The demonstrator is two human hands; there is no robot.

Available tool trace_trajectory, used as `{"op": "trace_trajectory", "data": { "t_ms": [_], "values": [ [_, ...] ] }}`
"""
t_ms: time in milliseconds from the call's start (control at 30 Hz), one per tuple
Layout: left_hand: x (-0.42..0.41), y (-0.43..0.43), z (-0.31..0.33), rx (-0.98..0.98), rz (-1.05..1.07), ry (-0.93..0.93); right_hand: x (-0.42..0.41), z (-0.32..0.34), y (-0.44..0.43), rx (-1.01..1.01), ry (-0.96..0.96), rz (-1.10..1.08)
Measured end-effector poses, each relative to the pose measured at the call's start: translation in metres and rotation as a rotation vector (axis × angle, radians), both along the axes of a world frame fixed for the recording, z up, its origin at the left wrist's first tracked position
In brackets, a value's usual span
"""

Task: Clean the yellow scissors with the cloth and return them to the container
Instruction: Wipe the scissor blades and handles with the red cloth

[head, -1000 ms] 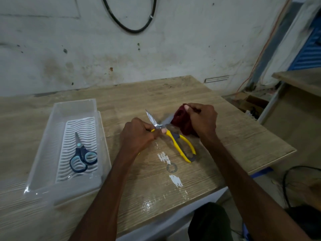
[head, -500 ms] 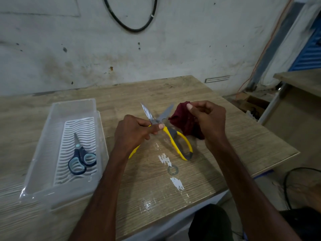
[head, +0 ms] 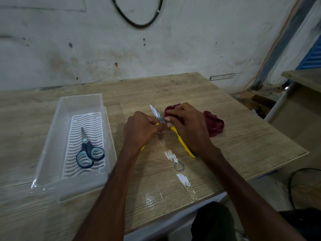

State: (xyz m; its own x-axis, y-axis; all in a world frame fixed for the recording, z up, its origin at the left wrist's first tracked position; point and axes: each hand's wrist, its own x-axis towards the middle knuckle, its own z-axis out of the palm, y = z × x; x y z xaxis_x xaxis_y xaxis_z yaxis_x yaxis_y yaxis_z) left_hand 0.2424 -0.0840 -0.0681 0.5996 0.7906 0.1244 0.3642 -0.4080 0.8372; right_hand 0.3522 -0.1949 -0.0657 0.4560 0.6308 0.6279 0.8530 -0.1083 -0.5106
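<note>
The yellow scissors (head: 182, 142) are held open just above the wooden table (head: 243, 140). My left hand (head: 141, 130) grips one yellow handle, and one bare blade (head: 155, 111) points up and away. My right hand (head: 188, 126) presses the dark red cloth (head: 214, 123) around the other blade, which is hidden under cloth and fingers. The second yellow handle pokes out below my right wrist. The clear plastic container (head: 52, 153) stands to the left on the table.
Blue-handled scissors (head: 88, 150) lie on the white ribbed insert inside the container. The table's right edge drops to a floor with cables (head: 291, 185). A second table (head: 305, 79) stands at far right. A black cable loop hangs on the wall (head: 139, 23).
My right hand has come down with the cloth onto the right blade near the pivot. Both hands and the scissors have sunk closer to the table.
</note>
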Motion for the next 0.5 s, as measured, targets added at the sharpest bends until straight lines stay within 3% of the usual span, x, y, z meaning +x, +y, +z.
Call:
{"op": "trace_trajectory", "data": {
  "t_ms": [233, 367, 500],
  "values": [
    [0.001, -0.005, 0.002, 0.176, 0.022, 0.100, -0.007, 0.007, 0.010, -0.110, -0.132, -0.142],
    [0.001, -0.009, 0.002, 0.180, 0.021, 0.110, 0.002, 0.014, 0.021, -0.137, -0.098, -0.289],
    [-0.001, -0.007, 0.003, 0.192, 0.030, 0.119, -0.013, 0.008, 0.016, -0.255, -0.187, -0.107]
  ]
}}
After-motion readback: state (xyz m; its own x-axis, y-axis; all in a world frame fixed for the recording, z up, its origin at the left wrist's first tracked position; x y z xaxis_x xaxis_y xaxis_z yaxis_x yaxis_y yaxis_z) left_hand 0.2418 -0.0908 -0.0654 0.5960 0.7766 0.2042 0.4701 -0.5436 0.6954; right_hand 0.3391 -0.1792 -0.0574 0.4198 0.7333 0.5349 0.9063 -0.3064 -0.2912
